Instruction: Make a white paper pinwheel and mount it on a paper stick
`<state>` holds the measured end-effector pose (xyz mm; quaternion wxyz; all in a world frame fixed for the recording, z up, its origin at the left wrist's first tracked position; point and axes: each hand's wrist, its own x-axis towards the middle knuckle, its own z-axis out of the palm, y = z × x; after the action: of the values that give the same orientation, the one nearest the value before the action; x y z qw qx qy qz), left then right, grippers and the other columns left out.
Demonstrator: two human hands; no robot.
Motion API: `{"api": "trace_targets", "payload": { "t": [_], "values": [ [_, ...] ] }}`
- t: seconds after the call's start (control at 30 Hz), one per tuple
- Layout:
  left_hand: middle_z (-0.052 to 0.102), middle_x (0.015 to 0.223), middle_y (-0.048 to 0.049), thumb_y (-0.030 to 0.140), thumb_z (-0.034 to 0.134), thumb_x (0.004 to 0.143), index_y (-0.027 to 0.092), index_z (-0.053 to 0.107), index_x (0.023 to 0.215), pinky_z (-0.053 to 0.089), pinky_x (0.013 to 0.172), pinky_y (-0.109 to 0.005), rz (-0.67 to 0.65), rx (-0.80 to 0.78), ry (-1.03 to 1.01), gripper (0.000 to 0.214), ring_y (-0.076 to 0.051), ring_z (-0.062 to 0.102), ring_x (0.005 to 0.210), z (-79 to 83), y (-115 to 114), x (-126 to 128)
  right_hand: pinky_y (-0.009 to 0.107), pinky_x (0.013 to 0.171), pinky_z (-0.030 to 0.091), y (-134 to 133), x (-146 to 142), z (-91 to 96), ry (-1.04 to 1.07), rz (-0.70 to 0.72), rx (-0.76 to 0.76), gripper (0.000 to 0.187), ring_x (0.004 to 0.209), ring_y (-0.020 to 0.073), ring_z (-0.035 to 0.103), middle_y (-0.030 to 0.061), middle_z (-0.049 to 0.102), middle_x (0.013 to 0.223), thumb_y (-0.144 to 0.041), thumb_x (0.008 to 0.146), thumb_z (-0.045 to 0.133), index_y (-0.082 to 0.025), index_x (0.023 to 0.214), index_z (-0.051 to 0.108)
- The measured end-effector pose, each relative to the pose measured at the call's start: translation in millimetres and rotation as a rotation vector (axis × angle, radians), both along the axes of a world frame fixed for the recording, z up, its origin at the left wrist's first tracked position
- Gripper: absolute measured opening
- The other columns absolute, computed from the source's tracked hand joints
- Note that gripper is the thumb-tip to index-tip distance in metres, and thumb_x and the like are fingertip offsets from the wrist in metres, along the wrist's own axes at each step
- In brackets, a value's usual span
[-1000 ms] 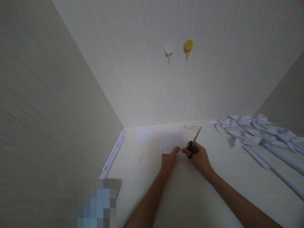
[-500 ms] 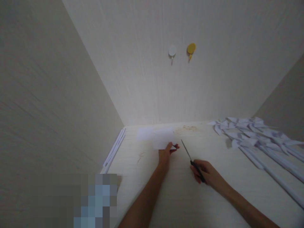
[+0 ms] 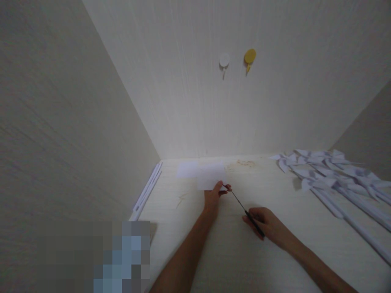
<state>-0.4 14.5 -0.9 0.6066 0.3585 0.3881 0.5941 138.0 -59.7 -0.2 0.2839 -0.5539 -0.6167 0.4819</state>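
Note:
My left hand (image 3: 214, 198) rests on the near edge of a white sheet of paper (image 3: 210, 176) lying flat on the pale table (image 3: 232, 252), fingers pressed down on it. My right hand (image 3: 269, 228) is closed round the black handles of a pair of scissors (image 3: 244, 209). The closed blades point up and to the left, with the tip close to my left fingertips. A second, smaller white sheet (image 3: 187, 169) lies just beyond, near the back wall.
A heap of folded white paper pieces and long paper strips (image 3: 332, 175) covers the right side of the table. Thin white strips (image 3: 148, 190) lean along the left wall. A white hook (image 3: 224, 61) and a yellow hook (image 3: 249, 57) hang on the back wall.
My right hand drew back toward me with the scissors, which turned from pointing up-right to pointing up-left at the paper. My left hand slid the sheet slightly away.

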Motion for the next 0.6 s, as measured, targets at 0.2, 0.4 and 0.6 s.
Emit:
{"api": "trace_targets", "payload": {
  "t": [0.2,0.4,0.6],
  "values": [
    [0.06,0.056,-0.0018,0.026,0.054,0.065,0.012,0.055,0.067,0.041,0.048,-0.022,-0.023,0.028,0.011,0.013,-0.013,0.057,0.051,-3.2,0.4,0.1,0.019,0.034,0.025,-0.7,-0.4,-0.8,-0.014,-0.006,0.009,0.033,0.032,0.0065,0.034,-0.006,0.038,0.036,-0.039,0.069,0.048,-0.018,0.047,0.037],
    [0.061,0.058,-0.0022,0.027,0.053,0.065,0.013,0.055,0.067,0.042,0.049,-0.022,-0.032,0.025,0.054,0.015,-0.013,0.057,0.052,-2.2,-0.1,0.1,0.019,0.034,0.024,-1.6,-1.0,-0.7,-0.006,-0.013,0.006,0.033,0.032,0.0064,0.034,-0.0064,0.037,0.035,-0.039,0.069,0.048,-0.018,0.047,0.036],
    [0.061,0.058,-0.0019,0.027,0.054,0.065,0.013,0.055,0.067,0.042,0.05,-0.023,-0.046,0.026,0.05,0.015,-0.013,0.058,0.053,-1.9,-0.5,0.1,0.019,0.033,0.024,-1.0,-0.9,-1.3,-0.012,-0.026,-0.001,0.033,0.031,0.0066,0.034,-0.0065,0.037,0.035,-0.04,0.068,0.049,-0.018,0.047,0.037]
  ]
}}
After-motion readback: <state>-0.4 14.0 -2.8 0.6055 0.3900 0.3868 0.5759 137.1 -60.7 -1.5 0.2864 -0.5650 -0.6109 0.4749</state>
